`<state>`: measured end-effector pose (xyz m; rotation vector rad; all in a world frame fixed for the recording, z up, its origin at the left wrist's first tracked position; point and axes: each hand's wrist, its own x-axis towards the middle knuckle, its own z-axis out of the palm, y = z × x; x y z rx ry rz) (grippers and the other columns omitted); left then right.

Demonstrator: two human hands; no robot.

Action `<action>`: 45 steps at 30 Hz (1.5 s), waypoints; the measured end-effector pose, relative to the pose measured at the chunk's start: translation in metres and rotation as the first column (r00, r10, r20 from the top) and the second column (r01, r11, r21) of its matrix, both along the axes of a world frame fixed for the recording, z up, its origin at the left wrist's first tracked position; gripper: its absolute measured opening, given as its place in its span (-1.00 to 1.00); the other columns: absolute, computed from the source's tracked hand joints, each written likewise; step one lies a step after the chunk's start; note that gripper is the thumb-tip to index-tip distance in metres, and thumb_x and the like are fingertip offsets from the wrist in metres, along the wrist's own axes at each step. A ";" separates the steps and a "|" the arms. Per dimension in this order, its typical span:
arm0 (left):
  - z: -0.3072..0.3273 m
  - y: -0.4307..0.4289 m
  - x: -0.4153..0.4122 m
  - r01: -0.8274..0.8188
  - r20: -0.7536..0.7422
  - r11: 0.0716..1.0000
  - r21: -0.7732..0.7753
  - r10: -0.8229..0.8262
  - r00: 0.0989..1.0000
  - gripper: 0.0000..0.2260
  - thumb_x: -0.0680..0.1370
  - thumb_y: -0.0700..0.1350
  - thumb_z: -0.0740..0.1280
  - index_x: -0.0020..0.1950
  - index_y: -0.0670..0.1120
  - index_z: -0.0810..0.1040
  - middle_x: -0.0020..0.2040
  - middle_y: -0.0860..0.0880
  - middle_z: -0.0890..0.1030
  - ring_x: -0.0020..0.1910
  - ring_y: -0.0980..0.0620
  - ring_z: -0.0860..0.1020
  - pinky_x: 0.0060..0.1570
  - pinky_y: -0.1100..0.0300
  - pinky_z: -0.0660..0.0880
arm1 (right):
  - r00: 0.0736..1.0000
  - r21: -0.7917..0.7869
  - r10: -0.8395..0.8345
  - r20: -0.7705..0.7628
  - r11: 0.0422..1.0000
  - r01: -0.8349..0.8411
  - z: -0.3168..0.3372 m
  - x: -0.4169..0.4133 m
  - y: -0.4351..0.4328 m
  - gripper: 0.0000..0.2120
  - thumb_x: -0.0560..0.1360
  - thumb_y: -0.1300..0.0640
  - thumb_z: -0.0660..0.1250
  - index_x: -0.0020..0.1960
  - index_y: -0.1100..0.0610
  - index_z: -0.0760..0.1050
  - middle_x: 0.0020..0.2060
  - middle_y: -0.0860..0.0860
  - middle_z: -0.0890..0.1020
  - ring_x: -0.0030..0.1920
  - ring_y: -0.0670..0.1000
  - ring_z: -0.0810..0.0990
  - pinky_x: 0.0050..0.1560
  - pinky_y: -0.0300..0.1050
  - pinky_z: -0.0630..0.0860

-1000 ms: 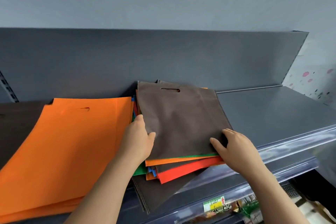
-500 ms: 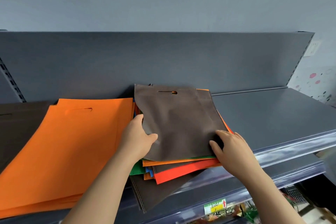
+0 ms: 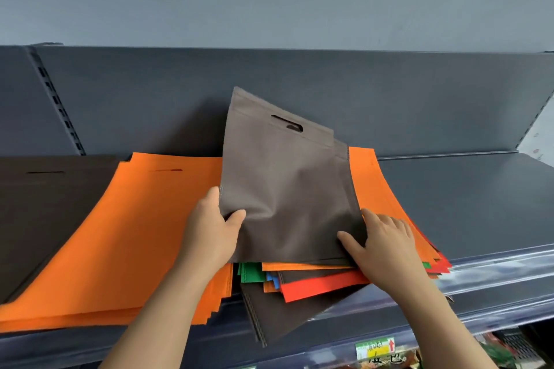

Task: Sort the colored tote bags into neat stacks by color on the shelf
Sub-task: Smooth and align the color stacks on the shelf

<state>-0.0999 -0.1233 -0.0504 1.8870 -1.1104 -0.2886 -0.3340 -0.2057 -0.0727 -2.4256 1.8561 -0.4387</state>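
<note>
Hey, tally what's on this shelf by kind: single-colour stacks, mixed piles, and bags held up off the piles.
Single-colour stacks: 2, dark brown stack and orange stack
Mixed pile: 1
Raised brown bag, gripped by left hand: 1
Total: 4

Much of the sorting lies out of sight.
The raised grey-brown non-woven tote bag point(image 3: 284, 189) hides the fingers of the left hand point(image 3: 209, 234) behind its left edge, and most of the flat orange tote bag point(image 3: 371, 189) beneath it. Of the mixed pile below, only slivers of a green bag point(image 3: 251, 272), a blue bag point(image 3: 271, 277) and a red bag point(image 3: 317, 287) show. The right hand point(image 3: 386, 237) covers the raised bag's lower right corner, so pinch or press cannot be told. The dark brown stack point(image 3: 45, 204) and the orange stack point(image 3: 120, 234) run off the frame's left edge. The yellow-green shelf label point(image 3: 375, 349) at lower right is too blurred to read.
</note>
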 end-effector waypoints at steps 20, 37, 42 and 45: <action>0.035 0.072 0.117 0.004 0.008 0.988 -0.152 -0.003 1.000 -0.77 0.55 -0.15 0.31 0.20 -0.08 0.49 0.07 0.04 0.60 0.07 0.04 0.55 0.04 0.19 0.49 | 0.831 0.111 -0.030 0.556 0.993 -0.038 0.033 0.129 0.058 -0.45 0.51 0.12 0.32 0.45 0.16 0.25 0.20 0.11 0.55 0.20 0.12 0.50 0.11 -0.08 0.41; 0.022 0.214 0.309 -0.243 0.109 0.969 0.049 0.236 0.966 -0.84 0.53 -0.11 0.36 0.04 -0.09 0.43 -0.13 0.03 0.48 -0.14 0.02 0.43 -0.19 0.21 0.28 | 0.806 -0.007 0.242 0.540 0.959 -0.284 0.024 0.334 0.178 -0.54 0.52 0.26 0.27 0.40 0.12 0.32 0.17 0.06 0.55 0.21 0.08 0.48 0.11 -0.14 0.39; 0.014 0.233 0.347 -0.338 0.229 0.920 0.199 0.292 0.929 -0.78 0.52 -0.09 0.36 -0.04 -0.14 0.35 -0.06 -0.14 0.55 -0.02 -0.23 0.51 -0.20 0.08 0.34 | 0.876 0.042 0.252 0.411 0.955 -0.294 0.015 0.373 0.194 -0.55 0.53 0.18 0.26 0.41 0.15 0.31 0.16 0.10 0.52 0.17 0.13 0.47 0.16 -0.02 0.41; 0.009 0.239 0.358 -0.370 0.321 0.892 0.260 0.282 0.904 -0.78 0.53 -0.09 0.35 0.00 -0.15 0.35 0.03 -0.21 0.56 0.06 -0.26 0.50 -0.13 0.04 0.36 | 0.931 0.062 0.239 0.277 0.962 -0.266 0.011 0.385 0.198 -0.57 0.54 0.07 0.25 0.38 0.13 0.33 0.07 0.07 0.51 0.11 0.12 0.46 0.14 0.00 0.40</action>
